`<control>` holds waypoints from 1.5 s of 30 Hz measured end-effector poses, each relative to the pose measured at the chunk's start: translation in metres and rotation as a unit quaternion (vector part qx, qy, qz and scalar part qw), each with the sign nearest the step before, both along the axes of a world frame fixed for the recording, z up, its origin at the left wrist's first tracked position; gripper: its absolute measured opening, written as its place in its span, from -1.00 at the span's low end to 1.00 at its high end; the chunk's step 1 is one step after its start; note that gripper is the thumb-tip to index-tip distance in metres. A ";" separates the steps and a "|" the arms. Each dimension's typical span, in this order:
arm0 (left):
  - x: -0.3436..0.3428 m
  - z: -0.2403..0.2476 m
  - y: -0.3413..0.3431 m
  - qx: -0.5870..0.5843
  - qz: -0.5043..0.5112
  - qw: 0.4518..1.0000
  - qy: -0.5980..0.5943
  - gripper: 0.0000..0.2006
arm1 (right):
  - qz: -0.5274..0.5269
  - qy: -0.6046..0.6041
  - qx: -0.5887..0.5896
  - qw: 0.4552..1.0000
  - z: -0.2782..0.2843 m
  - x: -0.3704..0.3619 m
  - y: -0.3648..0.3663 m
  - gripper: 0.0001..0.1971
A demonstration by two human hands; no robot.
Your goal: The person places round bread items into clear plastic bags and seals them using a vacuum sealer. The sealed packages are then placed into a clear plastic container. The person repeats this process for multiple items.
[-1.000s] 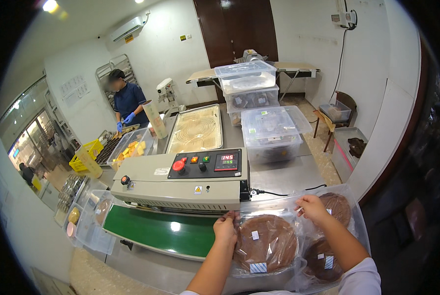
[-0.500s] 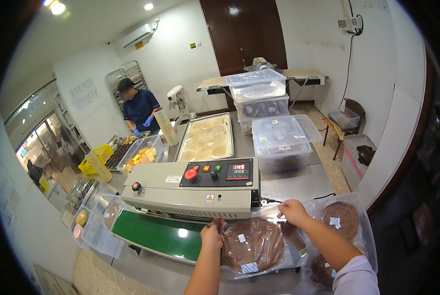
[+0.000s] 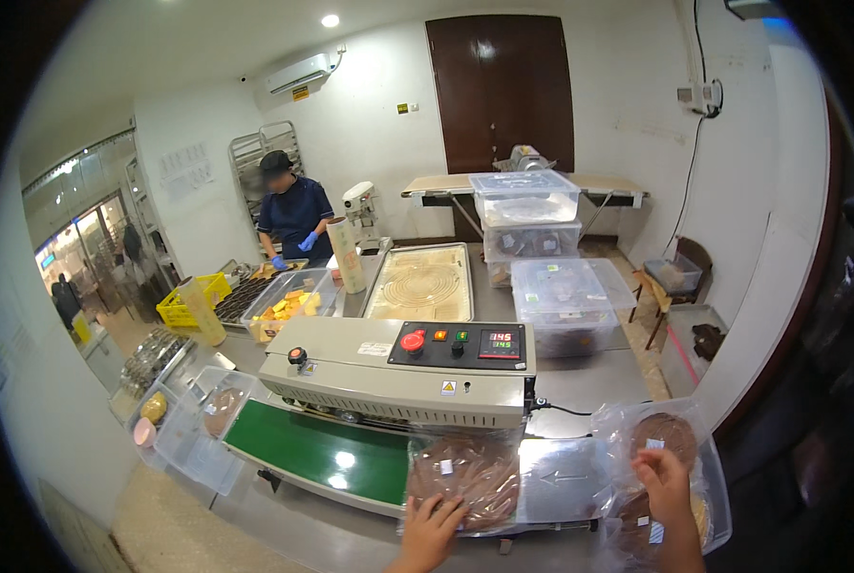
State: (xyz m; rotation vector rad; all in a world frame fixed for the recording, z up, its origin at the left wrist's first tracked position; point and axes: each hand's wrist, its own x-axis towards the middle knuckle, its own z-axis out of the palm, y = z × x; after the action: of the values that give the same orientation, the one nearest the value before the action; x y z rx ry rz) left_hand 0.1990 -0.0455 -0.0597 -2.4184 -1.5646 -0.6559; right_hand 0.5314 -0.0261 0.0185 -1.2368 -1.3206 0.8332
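A clear plastic bag holding a flat, round brown slab (image 3: 477, 473), perhaps dough or cake, lies at the right end of the green belt (image 3: 317, 454) of a beige band sealer (image 3: 398, 377). Its top edge runs in under the machine's housing. My left hand (image 3: 432, 530) rests open on the bag's lower left part, fingers spread. Over a clear bin (image 3: 718, 516) at the right, my right hand (image 3: 666, 482) has its fingers bent and drawn together beside a bagged brown disc (image 3: 664, 437). What those fingers pinch, if anything, is hidden. Another bagged disc (image 3: 632, 530) lies below it.
A metal plate (image 3: 565, 477) with an arrow sits between bag and bin. Behind the sealer stand a baking tray (image 3: 419, 284), stacked clear bins (image 3: 561, 301) and a tub of yellow pieces (image 3: 288, 304). A co-worker (image 3: 295, 210) in blue gloves works at the far left.
The bagged slab has shifted left toward the belt, baring the arrow plate. My left hand moved from its upper corner onto its lower part. My right hand left the bag and went to the bin.
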 end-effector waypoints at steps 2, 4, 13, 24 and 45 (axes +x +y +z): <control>-0.030 -0.006 0.002 -0.009 -0.037 0.998 -0.057 -0.54 | -0.036 0.058 0.011 0.998 -0.004 0.001 -0.032 -0.81; -0.056 -0.011 -0.001 -0.003 -0.011 0.998 -0.058 -0.57 | -0.030 0.076 0.003 0.997 -0.009 -0.003 -0.057 -0.81; -0.043 -0.034 -0.039 0.058 -0.008 0.992 -0.110 -0.47 | 0.024 -0.036 -0.030 0.999 -0.103 -0.125 -0.093 -0.93; -0.248 -0.157 -0.083 -0.225 0.065 0.970 -0.060 -0.47 | -0.048 -0.445 0.037 0.894 -0.249 -0.208 -0.099 -0.82; -0.289 -0.071 -0.014 -0.361 0.077 0.450 -0.813 -0.76 | -0.076 -0.458 -0.065 0.884 -0.227 -0.219 -0.094 -0.83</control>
State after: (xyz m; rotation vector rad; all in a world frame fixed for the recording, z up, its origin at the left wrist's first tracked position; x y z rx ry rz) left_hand -0.0897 -0.0591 -0.1306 -1.1058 -2.7998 -3.4692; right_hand 0.3125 -0.1202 -0.2088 -1.9338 -1.8768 0.1848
